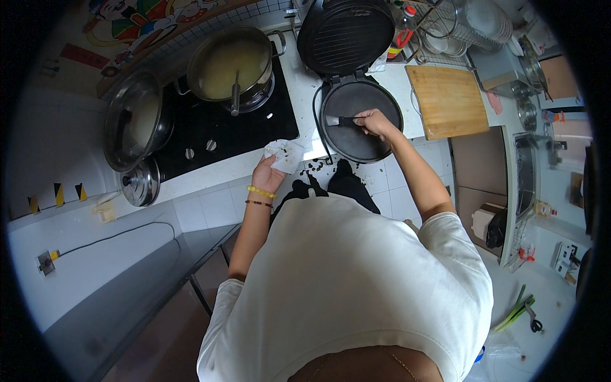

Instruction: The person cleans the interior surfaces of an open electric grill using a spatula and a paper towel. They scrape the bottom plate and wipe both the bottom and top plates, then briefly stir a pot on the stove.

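Observation:
My right hand [374, 123] is closed around the dark handle of a small scraper [336, 121] with a pale, flat head, over the lower plate [360, 136] of an electric griddle. The griddle's ridged lid [346, 40] stands raised behind it. In my left hand [268, 175] is a white paper towel [289, 155] with dark bits on it, held near the counter's front edge. A black cord curves along the griddle's left side. Whether the scraper's head touches the plate, I cannot tell.
A pot of yellowish liquid [231, 64] with a ladle sits on the black gas hob [191, 129]. Left of it are a large metal bowl [138, 122] and a lid [142, 184]. A wooden cutting board [446, 101] lies right of the griddle. Dark bits are scattered on the floor tiles [324, 169].

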Motion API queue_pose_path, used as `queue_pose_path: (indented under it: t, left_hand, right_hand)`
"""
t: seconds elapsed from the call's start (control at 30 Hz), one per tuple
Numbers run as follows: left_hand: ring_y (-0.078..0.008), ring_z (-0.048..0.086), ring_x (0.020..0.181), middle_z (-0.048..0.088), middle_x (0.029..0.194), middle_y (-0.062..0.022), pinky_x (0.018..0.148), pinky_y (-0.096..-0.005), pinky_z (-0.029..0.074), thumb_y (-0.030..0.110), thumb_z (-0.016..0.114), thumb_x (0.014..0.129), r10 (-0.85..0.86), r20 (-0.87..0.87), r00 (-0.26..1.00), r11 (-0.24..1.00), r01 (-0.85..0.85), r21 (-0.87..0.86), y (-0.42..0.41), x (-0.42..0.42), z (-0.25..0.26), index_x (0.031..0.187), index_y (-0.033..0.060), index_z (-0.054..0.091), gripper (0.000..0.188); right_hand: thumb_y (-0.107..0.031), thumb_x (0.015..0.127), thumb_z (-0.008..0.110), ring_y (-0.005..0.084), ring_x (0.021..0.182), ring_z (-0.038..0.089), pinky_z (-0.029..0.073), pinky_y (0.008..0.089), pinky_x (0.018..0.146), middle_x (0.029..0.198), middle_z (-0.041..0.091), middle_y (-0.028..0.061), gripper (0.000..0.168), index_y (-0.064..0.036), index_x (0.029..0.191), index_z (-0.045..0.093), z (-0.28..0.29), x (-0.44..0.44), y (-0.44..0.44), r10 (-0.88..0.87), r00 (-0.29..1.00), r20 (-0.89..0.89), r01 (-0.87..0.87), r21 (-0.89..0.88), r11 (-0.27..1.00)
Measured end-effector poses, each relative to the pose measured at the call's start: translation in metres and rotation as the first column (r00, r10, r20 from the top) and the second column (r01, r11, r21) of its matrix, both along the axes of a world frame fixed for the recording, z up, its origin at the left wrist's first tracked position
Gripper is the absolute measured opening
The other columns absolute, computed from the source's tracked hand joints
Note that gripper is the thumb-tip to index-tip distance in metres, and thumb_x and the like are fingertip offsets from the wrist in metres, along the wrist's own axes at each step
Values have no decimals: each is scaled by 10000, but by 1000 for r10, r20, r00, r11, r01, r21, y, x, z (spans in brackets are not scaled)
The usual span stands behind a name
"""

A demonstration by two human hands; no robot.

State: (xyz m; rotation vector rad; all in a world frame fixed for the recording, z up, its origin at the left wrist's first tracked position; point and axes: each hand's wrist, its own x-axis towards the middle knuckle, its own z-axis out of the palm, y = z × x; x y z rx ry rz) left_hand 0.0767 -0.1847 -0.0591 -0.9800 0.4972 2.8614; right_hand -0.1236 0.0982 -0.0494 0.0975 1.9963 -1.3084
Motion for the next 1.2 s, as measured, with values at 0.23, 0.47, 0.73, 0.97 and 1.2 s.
queue_pose_path:
  t: [0.23, 0.47, 0.73, 0.97, 1.2]
  left_hand:
    - [-316, 445, 1186, 448, 1277, -157, 1000, -465, 371, 23, 321, 911, -20, 50, 999, 1000, 20, -9, 7, -4, 6, 1260, 45, 379, 354]
    - [-316, 448, 1181, 451, 1268, -162, 994, -458, 378, 30, 315, 917, -68, -31, 997, 997, 69, 28, 15, -22, 11, 1257, 43, 385, 347]
    - [-319, 463, 1162, 474, 1236, -174, 986, -461, 388, -11, 349, 895, -60, -95, 994, 984, 75, 162, 11, -27, 38, 1219, 25, 406, 331]
    - [-323, 453, 1173, 461, 1255, -177, 1001, -461, 372, -12, 356, 891, -70, -64, 995, 976, 81, 204, -5, -24, 40, 1230, -1, 397, 341]
    - [-300, 486, 1146, 505, 1217, -153, 1000, -429, 383, 27, 344, 912, -213, -142, 967, 968, 229, 103, -5, -28, 44, 1217, 15, 430, 317]
  right_hand:
    - [-63, 817, 595, 45, 512, 438, 346, 188, 469, 648, 549, -27, 178, -9, 979, 643, 45, 7, 4, -14, 1000, -10, 13, -144, 989]
    - [-74, 815, 586, 147, 605, 514, 434, 267, 568, 779, 605, 46, 234, -62, 1044, 631, 85, 82, -21, 102, 738, -667, -270, -154, 950]
    - [-67, 700, 558, 225, 706, 529, 430, 313, 600, 779, 506, 62, 432, -210, 1105, 608, 87, 141, -18, 442, 31, -897, -185, 429, 884]
    - [-77, 712, 573, 235, 715, 532, 438, 321, 624, 794, 527, 73, 413, -205, 1104, 609, 96, 160, 9, 446, 65, -893, -114, 437, 892]
    - [-108, 878, 521, 61, 542, 498, 391, 204, 474, 726, 599, 16, 256, -44, 1121, 577, 83, 202, 20, -478, 804, -354, 364, -343, 866]
